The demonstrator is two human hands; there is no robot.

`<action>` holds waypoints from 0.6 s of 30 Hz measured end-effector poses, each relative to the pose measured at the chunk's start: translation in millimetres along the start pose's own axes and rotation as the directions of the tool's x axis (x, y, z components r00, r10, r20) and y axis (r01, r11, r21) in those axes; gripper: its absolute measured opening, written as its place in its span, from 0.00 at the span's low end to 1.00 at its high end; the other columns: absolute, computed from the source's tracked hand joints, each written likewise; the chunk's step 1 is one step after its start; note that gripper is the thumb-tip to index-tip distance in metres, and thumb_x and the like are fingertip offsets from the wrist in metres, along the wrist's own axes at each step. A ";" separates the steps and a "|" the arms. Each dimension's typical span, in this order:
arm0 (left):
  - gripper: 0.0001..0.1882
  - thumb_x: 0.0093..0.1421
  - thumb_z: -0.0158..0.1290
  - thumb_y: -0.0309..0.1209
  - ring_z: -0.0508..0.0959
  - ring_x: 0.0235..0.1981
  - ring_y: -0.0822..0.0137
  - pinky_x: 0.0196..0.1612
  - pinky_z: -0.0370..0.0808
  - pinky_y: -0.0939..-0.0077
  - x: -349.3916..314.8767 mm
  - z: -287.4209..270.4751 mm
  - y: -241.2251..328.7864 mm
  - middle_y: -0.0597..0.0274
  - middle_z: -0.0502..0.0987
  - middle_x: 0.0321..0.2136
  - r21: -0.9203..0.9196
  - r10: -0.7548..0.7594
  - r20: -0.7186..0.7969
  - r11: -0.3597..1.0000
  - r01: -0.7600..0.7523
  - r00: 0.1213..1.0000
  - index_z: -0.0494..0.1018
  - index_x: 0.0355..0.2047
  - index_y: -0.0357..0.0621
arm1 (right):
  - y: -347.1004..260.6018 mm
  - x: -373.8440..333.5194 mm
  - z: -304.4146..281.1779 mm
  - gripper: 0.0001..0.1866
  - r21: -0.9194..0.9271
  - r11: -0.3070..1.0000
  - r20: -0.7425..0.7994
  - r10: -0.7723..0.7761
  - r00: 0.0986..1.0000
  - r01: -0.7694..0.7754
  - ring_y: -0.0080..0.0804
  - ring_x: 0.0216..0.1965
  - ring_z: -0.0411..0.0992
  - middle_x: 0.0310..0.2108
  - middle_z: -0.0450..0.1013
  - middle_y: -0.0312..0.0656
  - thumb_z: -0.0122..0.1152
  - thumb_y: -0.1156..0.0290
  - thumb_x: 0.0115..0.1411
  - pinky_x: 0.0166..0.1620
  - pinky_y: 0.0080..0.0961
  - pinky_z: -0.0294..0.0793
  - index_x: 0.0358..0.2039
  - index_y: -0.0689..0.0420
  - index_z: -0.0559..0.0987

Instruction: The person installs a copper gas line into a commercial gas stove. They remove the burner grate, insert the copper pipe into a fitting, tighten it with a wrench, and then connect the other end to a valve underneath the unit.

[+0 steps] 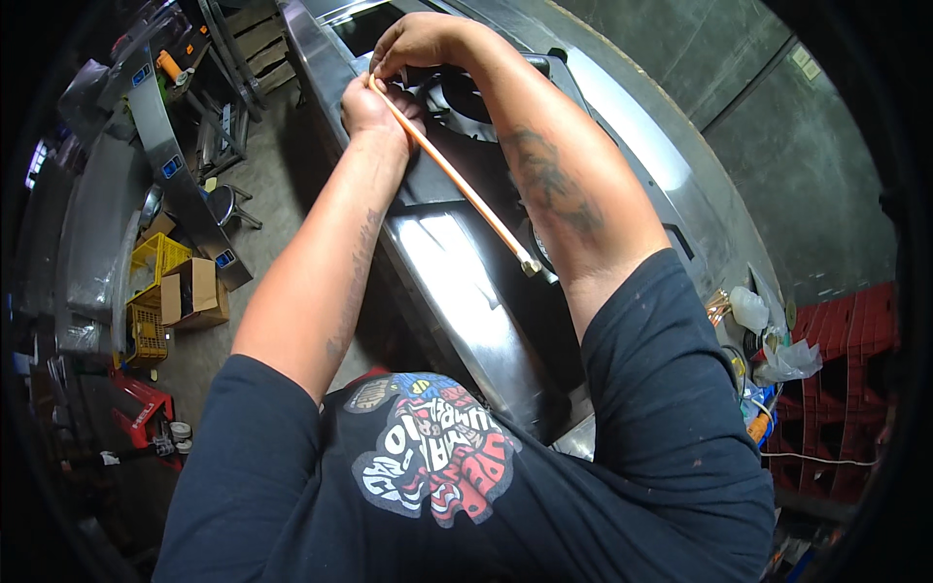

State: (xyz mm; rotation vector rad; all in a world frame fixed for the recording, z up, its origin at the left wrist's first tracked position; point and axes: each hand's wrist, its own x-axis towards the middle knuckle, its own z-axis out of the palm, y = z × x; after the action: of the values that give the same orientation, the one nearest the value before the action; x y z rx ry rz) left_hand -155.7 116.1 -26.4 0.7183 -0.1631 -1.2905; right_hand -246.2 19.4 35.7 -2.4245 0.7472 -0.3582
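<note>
A thin copper tube (457, 177) runs slantwise from my hands down toward the right, with a brass nut (530, 266) at its lower end. My left hand (372, 109) is closed around the tube near its far end, palm up. Bent over from the right, my right hand (416, 44) pinches at that same far end, where the tube curves. Its fingertips are partly hidden behind the left hand. Beneath both hands is a stainless steel appliance (449, 267) that looks like a stove, with black round parts (465, 95) showing between my arms.
To the left on the concrete floor are a cardboard box (194, 293), yellow crates (148, 330), a stool (231, 204) and a long steel panel (175, 165). At right are red crates (836, 340) and plastic bags (787, 360) beside a grey wall (816, 175).
</note>
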 end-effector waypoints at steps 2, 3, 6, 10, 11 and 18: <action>0.19 0.65 0.41 0.37 0.53 0.10 0.72 0.16 0.51 0.76 -3.7 -0.7 -1.5 0.74 0.55 0.10 -0.006 0.027 0.003 1.000 -0.027 1.000 0.59 0.15 0.58 | 3.6 5.8 2.6 0.15 0.055 0.998 0.014 0.039 0.999 -0.039 0.28 0.37 0.78 0.35 0.84 0.38 0.72 0.64 0.53 0.45 0.29 0.75 0.42 0.50 0.89; 0.19 0.65 0.42 0.37 0.52 0.10 0.72 0.16 0.51 0.75 -4.1 0.6 -2.2 0.74 0.54 0.10 0.009 0.042 0.005 0.999 -0.042 0.999 0.58 0.15 0.58 | 7.0 9.5 3.2 0.14 0.073 0.995 0.027 0.060 0.998 -0.062 0.28 0.36 0.77 0.35 0.83 0.37 0.72 0.65 0.53 0.45 0.29 0.75 0.41 0.51 0.89; 0.20 0.64 0.45 0.37 0.51 0.10 0.72 0.17 0.50 0.75 -3.1 6.9 -2.7 0.74 0.53 0.10 0.048 0.084 -0.070 0.996 -0.081 0.994 0.56 0.14 0.58 | 12.6 33.1 8.0 0.12 0.087 0.996 0.102 0.019 0.995 -0.028 0.27 0.33 0.75 0.32 0.82 0.35 0.72 0.64 0.56 0.42 0.29 0.74 0.39 0.53 0.88; 0.21 0.62 0.49 0.36 0.53 0.11 0.72 0.17 0.50 0.74 0.1 17.5 -5.1 0.74 0.53 0.10 0.050 0.109 -0.116 0.993 -0.103 0.987 0.55 0.14 0.58 | 25.2 51.9 9.3 0.15 0.062 0.992 0.097 0.102 0.990 -0.108 0.28 0.34 0.75 0.32 0.82 0.37 0.73 0.60 0.55 0.43 0.29 0.74 0.40 0.55 0.87; 0.21 0.62 0.49 0.37 0.53 0.11 0.71 0.17 0.50 0.74 0.7 18.0 -6.1 0.73 0.54 0.11 0.063 0.129 -0.116 0.991 -0.122 0.985 0.55 0.14 0.58 | 27.3 53.7 9.9 0.15 0.065 0.993 0.095 0.094 0.991 -0.100 0.28 0.34 0.75 0.32 0.82 0.37 0.73 0.60 0.55 0.43 0.29 0.74 0.40 0.55 0.87; 0.15 0.62 0.48 0.40 0.59 0.10 0.69 0.12 0.54 0.75 27.7 5.1 -14.2 0.68 0.61 0.13 0.034 0.214 -0.121 0.977 -0.212 0.969 0.63 0.20 0.53 | 30.7 43.9 10.3 0.18 0.038 0.999 0.071 0.029 0.997 -0.031 0.29 0.34 0.76 0.33 0.82 0.38 0.74 0.57 0.55 0.43 0.29 0.74 0.41 0.55 0.87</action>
State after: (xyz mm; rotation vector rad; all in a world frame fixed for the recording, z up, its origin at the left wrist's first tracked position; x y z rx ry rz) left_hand -161.6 87.4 -38.1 0.7753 -0.1488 -1.0375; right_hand -219.8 -22.6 12.9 -2.3737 0.7382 -0.2719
